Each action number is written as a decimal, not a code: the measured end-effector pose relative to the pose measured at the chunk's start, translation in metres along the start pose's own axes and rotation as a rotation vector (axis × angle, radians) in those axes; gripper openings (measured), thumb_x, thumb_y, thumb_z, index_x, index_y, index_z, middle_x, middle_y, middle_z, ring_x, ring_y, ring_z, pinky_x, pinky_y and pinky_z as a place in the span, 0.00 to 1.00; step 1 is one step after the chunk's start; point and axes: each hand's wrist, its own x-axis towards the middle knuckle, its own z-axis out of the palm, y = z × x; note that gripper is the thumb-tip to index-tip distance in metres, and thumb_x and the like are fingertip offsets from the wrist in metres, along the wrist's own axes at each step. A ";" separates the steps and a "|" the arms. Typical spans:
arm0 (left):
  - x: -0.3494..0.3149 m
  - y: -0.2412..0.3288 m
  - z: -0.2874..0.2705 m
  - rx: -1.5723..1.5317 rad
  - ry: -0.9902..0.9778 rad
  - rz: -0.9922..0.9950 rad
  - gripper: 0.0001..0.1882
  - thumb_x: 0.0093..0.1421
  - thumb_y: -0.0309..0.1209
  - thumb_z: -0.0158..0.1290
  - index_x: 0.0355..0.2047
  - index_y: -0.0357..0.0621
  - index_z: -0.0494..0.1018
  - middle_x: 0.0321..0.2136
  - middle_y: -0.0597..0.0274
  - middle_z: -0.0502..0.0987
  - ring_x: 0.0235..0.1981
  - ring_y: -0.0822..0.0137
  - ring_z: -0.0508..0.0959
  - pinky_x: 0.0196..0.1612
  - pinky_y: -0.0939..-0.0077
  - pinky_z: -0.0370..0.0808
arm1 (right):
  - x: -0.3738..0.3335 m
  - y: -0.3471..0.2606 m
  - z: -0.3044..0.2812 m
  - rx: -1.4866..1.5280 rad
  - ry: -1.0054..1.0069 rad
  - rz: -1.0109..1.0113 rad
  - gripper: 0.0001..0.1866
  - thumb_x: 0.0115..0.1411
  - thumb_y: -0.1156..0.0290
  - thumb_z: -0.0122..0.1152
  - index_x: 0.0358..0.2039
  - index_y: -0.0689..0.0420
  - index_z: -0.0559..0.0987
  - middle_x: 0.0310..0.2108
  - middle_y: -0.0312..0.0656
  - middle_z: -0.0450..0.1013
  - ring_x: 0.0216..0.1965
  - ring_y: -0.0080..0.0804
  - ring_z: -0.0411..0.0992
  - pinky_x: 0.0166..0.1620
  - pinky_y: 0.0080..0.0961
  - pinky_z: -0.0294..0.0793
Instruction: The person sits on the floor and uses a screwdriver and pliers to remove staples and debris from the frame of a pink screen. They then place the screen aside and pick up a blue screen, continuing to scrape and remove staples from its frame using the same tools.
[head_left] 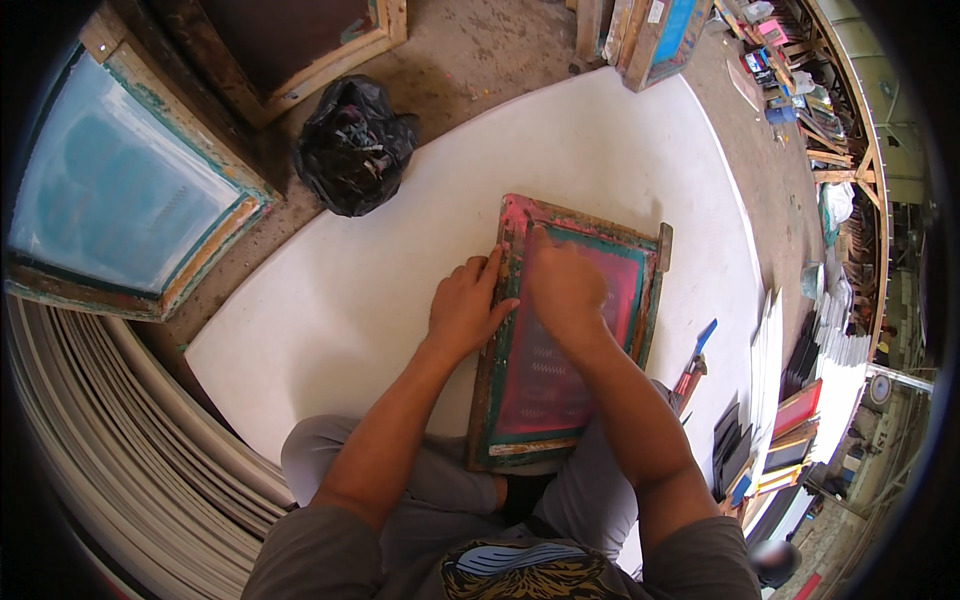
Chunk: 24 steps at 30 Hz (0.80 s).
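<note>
Wooden screen-printing frame [545, 380] sits partly over the lap, far end over the white sheet [380, 290]. Long axis runs away from the body, far end tipped slightly right. Left hand's [463, 308] grip is loosely spread over the left rail; right hand [568, 290] is curled near the far-left corner, can't tell if it's holding anything.

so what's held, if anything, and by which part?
Left hand steadies the framed screen by its left rail, thumb lapping over it; firm grip uncertain. Right hand is curled over the upper-left mesh; can't tell if it holds anything.
</note>
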 end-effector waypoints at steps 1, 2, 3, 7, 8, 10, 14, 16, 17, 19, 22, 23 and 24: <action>0.000 0.000 0.000 0.004 0.003 0.001 0.45 0.60 0.46 0.65 0.72 0.40 0.60 0.52 0.47 0.74 0.50 0.46 0.77 0.51 0.54 0.76 | 0.001 -0.002 -0.001 -0.010 -0.022 -0.002 0.26 0.66 0.69 0.52 0.65 0.49 0.74 0.44 0.57 0.79 0.43 0.54 0.82 0.45 0.52 0.81; 0.000 -0.001 0.001 0.009 0.006 0.002 0.45 0.60 0.46 0.65 0.71 0.40 0.60 0.52 0.47 0.74 0.50 0.46 0.77 0.51 0.54 0.76 | 0.004 -0.001 -0.001 0.041 -0.032 -0.017 0.25 0.66 0.69 0.53 0.65 0.50 0.74 0.44 0.57 0.79 0.43 0.55 0.82 0.45 0.52 0.81; 0.000 0.000 0.001 0.012 0.008 0.005 0.45 0.60 0.46 0.65 0.71 0.40 0.61 0.52 0.47 0.74 0.50 0.46 0.77 0.51 0.54 0.76 | 0.008 0.003 0.001 0.092 -0.043 -0.029 0.25 0.66 0.69 0.54 0.64 0.51 0.74 0.44 0.57 0.80 0.43 0.56 0.82 0.45 0.53 0.81; 0.001 0.000 0.000 0.003 0.014 0.010 0.45 0.60 0.46 0.65 0.71 0.39 0.61 0.52 0.47 0.74 0.50 0.46 0.77 0.52 0.54 0.76 | 0.009 0.035 0.022 0.465 0.200 -0.205 0.20 0.67 0.69 0.57 0.59 0.57 0.76 0.41 0.57 0.81 0.40 0.57 0.82 0.44 0.49 0.80; 0.001 0.000 -0.001 0.001 0.013 0.008 0.45 0.60 0.46 0.65 0.71 0.39 0.60 0.52 0.47 0.74 0.50 0.46 0.77 0.52 0.54 0.76 | 0.011 0.041 0.025 0.555 0.161 -0.150 0.20 0.67 0.68 0.58 0.58 0.59 0.76 0.42 0.57 0.81 0.43 0.57 0.81 0.46 0.48 0.79; 0.001 -0.001 -0.001 -0.005 0.009 0.003 0.45 0.60 0.46 0.65 0.71 0.40 0.60 0.52 0.47 0.74 0.50 0.46 0.77 0.52 0.54 0.75 | 0.014 0.050 0.030 0.736 0.076 -0.035 0.20 0.67 0.65 0.59 0.55 0.63 0.76 0.44 0.59 0.81 0.48 0.57 0.80 0.51 0.46 0.77; 0.001 -0.001 0.001 -0.010 0.019 0.003 0.45 0.60 0.46 0.65 0.72 0.40 0.60 0.52 0.48 0.74 0.51 0.46 0.77 0.52 0.55 0.75 | 0.024 0.068 0.063 0.940 0.021 0.011 0.19 0.68 0.63 0.60 0.53 0.63 0.79 0.45 0.58 0.81 0.48 0.54 0.80 0.50 0.43 0.77; 0.001 -0.001 0.000 -0.011 0.024 0.006 0.46 0.59 0.47 0.66 0.72 0.40 0.60 0.51 0.48 0.74 0.51 0.46 0.77 0.52 0.55 0.75 | 0.024 0.063 0.062 0.889 0.060 0.000 0.18 0.67 0.63 0.61 0.51 0.63 0.79 0.46 0.58 0.81 0.49 0.52 0.80 0.51 0.42 0.77; 0.000 -0.002 0.000 -0.012 0.021 0.006 0.46 0.59 0.47 0.66 0.72 0.41 0.60 0.52 0.48 0.74 0.51 0.46 0.77 0.52 0.55 0.75 | 0.022 0.061 0.062 0.901 0.087 -0.026 0.18 0.67 0.64 0.62 0.52 0.62 0.80 0.46 0.58 0.81 0.49 0.52 0.81 0.52 0.42 0.77; 0.001 -0.002 -0.001 -0.023 0.019 0.004 0.46 0.59 0.47 0.66 0.72 0.41 0.60 0.51 0.48 0.74 0.51 0.46 0.77 0.52 0.55 0.75 | 0.014 0.054 0.053 0.922 0.140 -0.080 0.18 0.66 0.66 0.62 0.52 0.62 0.81 0.46 0.58 0.81 0.49 0.51 0.81 0.53 0.42 0.77; 0.001 -0.002 -0.002 -0.046 0.019 0.005 0.46 0.59 0.47 0.66 0.72 0.42 0.60 0.52 0.48 0.74 0.50 0.45 0.77 0.52 0.55 0.75 | 0.014 0.051 0.047 0.890 0.139 -0.091 0.20 0.65 0.68 0.62 0.56 0.60 0.80 0.46 0.59 0.81 0.51 0.53 0.80 0.55 0.41 0.77; 0.001 -0.001 -0.002 -0.052 0.022 0.006 0.46 0.59 0.47 0.66 0.72 0.43 0.60 0.52 0.48 0.74 0.50 0.45 0.77 0.52 0.54 0.75 | 0.014 0.050 0.046 0.863 0.144 -0.095 0.20 0.65 0.68 0.62 0.57 0.59 0.80 0.46 0.59 0.81 0.51 0.54 0.80 0.55 0.41 0.76; 0.001 -0.001 -0.002 -0.058 0.024 0.009 0.46 0.59 0.47 0.65 0.72 0.43 0.60 0.52 0.48 0.74 0.50 0.45 0.77 0.52 0.54 0.75 | 0.014 0.049 0.045 0.836 0.150 -0.098 0.21 0.65 0.68 0.62 0.58 0.59 0.80 0.47 0.59 0.81 0.51 0.55 0.80 0.56 0.42 0.76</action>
